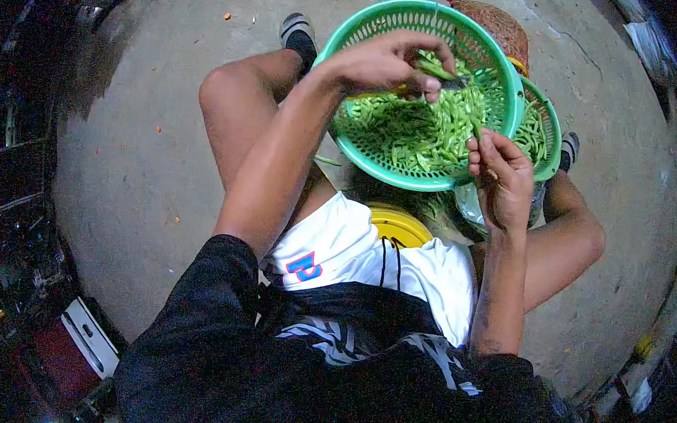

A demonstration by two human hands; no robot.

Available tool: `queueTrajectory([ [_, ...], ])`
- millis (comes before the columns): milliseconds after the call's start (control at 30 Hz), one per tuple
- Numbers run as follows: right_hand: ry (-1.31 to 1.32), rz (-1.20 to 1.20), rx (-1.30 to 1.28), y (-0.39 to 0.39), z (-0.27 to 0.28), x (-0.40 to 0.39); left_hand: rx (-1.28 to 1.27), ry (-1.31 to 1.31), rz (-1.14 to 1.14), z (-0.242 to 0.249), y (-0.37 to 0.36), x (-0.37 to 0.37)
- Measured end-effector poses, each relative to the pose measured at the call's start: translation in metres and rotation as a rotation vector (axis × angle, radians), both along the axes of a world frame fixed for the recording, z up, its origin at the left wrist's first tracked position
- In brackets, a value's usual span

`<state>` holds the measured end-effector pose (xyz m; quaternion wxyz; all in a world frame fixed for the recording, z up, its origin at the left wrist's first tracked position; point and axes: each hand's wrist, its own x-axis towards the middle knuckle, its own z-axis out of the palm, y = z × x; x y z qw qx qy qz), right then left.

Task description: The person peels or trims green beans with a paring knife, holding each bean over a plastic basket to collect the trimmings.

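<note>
1. Head view: the left hand [388,64] is closed, its fingertips bent over what appears to be a yellow-handled knife [454,83], with a green bean piece [436,67] by the fingers. Blur hides exactly how handle and piece sit.
2. The right hand [508,177] pinches a green bean [475,127] between thumb and fingers.
3. A cut is the main risk, I judge: the blade seems to point towards the right hand, so a slip of a damp handle could carry its edge to those fingertips.
4. Pieces could also miss the green colander [404,180], because the right hand works at its near right rim; a stray could land on the concrete floor [147,212] or the clear plastic bag [469,204].
5. The pinched bean projects up from the right fingertips, inside the rim line as seen from above, near the left hand but apart from it.
6. Sliced pieces [440,128] lie heaped in the colander below both hands; more green beans [530,135] sit in the smaller green basket [557,141], just beyond the right hand.
</note>
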<state>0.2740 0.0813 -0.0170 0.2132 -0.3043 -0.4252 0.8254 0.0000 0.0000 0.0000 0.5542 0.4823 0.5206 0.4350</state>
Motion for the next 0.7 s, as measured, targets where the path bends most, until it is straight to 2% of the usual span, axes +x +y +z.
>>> queueTrajectory([
  [100, -0.036, -0.045, -0.060, -0.010, 0.001, 0.000, -0.085, 0.003, 0.015, 0.005, -0.010, 0.007],
  [167, -0.046, -0.052, -0.049, -0.006, 0.000, -0.003, -0.033, -0.018, -0.070, 0.005, -0.008, 0.027],
  [233, -0.012, -0.036, -0.044, -0.002, -0.007, -0.006, 0.027, 0.071, -0.133, 0.002, -0.001, 0.030],
  [300, 0.007, -0.018, -0.055, -0.003, -0.007, -0.005, -0.020, -0.134, -0.149, 0.002, -0.001, 0.030],
  [333, -0.001, 0.010, -0.087, -0.003, -0.005, -0.005, -0.004, -0.136, -0.100, 0.005, -0.003, 0.031],
  [467, -0.002, 0.046, -0.157, -0.003, -0.005, -0.006, -0.038, -0.097, -0.143, 0.003, -0.001, 0.027],
  [533, 0.017, 0.043, -0.196, -0.004, -0.002, -0.007, -0.029, 0.045, -0.187, 0.011, -0.002, 0.027],
  [700, 0.033, 0.027, -0.227, -0.004, -0.005, -0.008, 0.012, 0.003, -0.175, 0.003, 0.000, 0.033],
])
